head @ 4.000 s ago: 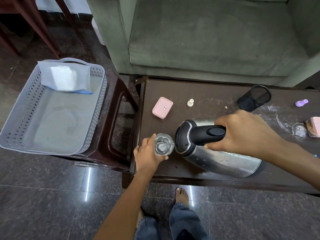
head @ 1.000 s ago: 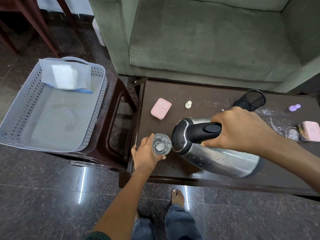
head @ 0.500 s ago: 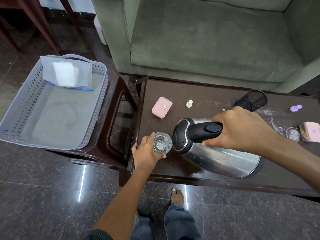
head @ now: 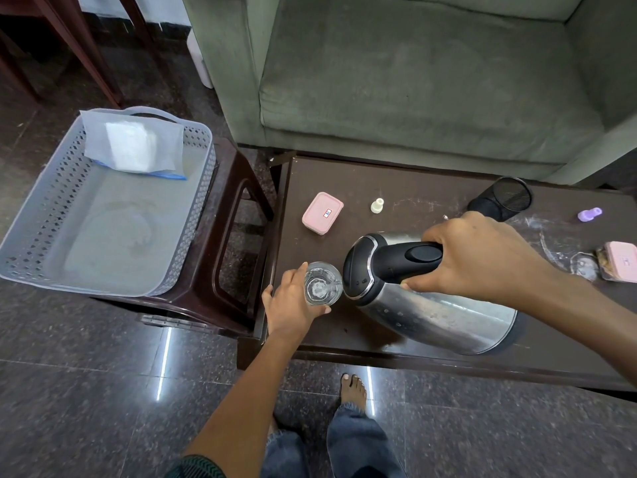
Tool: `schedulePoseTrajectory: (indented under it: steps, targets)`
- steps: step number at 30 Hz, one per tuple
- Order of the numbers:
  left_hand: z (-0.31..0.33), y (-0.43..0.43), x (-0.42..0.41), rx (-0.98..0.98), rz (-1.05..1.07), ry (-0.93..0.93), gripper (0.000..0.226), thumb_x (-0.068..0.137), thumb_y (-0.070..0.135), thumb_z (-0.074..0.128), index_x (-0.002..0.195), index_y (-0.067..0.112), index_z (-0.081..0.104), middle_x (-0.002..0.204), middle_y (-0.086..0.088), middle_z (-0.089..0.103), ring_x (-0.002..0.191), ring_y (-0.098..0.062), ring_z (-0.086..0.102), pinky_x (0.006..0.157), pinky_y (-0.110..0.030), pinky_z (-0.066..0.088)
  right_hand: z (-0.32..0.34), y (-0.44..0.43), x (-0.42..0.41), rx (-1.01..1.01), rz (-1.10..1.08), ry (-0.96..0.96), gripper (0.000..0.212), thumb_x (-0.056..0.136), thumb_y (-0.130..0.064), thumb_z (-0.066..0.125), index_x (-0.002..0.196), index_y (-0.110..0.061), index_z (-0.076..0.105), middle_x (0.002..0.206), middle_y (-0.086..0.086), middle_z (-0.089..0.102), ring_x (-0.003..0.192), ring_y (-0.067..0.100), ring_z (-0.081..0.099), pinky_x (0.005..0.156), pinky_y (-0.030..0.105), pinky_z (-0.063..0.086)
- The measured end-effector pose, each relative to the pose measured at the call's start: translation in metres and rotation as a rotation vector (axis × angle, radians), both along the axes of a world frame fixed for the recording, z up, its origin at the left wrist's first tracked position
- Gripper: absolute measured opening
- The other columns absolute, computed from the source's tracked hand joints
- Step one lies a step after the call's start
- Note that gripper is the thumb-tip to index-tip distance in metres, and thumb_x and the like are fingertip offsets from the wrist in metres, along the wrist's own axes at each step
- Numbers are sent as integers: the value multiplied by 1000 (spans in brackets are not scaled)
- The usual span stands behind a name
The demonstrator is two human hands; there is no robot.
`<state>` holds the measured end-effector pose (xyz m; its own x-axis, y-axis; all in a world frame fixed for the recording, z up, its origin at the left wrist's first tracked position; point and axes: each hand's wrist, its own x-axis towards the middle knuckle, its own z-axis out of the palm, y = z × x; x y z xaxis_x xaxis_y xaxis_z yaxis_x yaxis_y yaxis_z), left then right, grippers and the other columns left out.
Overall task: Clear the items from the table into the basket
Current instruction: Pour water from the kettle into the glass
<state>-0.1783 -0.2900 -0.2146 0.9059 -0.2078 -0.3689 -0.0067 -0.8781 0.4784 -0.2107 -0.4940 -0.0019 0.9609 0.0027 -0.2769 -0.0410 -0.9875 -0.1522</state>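
Observation:
My right hand (head: 482, 257) grips the black handle of a steel kettle (head: 431, 308), tilted with its spout against a clear glass (head: 322, 282). My left hand (head: 291, 305) is wrapped around that glass at the near left corner of the dark table (head: 413, 188). Farther back lie a pink lidded box (head: 322, 212) and a small white cap (head: 377, 205). A black mesh cup (head: 501, 198) lies on its side behind my right hand. A grey perforated basket (head: 38, 215) stands on a brown stool (head: 220, 270) to the left, holding a white packet (head: 132, 146).
At the table's right end lie a purple cap (head: 589, 214), a second pink box (head: 622, 260) and a clear round piece (head: 582, 265), amid white smears. A green armchair (head: 413, 70) stands right behind the table. Wooden furniture legs (head: 72, 39) rise at the far left. My bare foot (head: 353, 388) is below the table's edge.
Nothing has visibly changed on the table: both hands hold the glass and tilted kettle in the same places. Only the camera has shifted slightly.

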Motion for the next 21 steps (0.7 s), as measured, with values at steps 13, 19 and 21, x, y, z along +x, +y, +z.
schedulePoseTrajectory:
  steps: [13,19,21]
  targets:
    - [-1,0,0,4,1,-1,95,62,46,78,142,28,29,139,6,44,124,-12,48,112,-42,19,2,0,2,-11,-14,21,49,59,-51,69,46,-20,34,47,-4,39,47,16,38,44,25,20]
    - [-1,0,0,3,3,4,95,62,46,78,142,29,29,139,7,44,123,-12,49,112,-43,19,1,2,3,-8,-1,29,48,60,-50,69,46,-21,34,46,-4,38,48,20,38,44,24,19]
    - [-1,0,0,2,3,3,95,62,46,78,142,29,29,139,7,44,123,-12,49,112,-43,19,1,3,3,-10,5,30,47,60,-51,69,46,-21,35,47,-3,38,51,24,40,44,24,20]
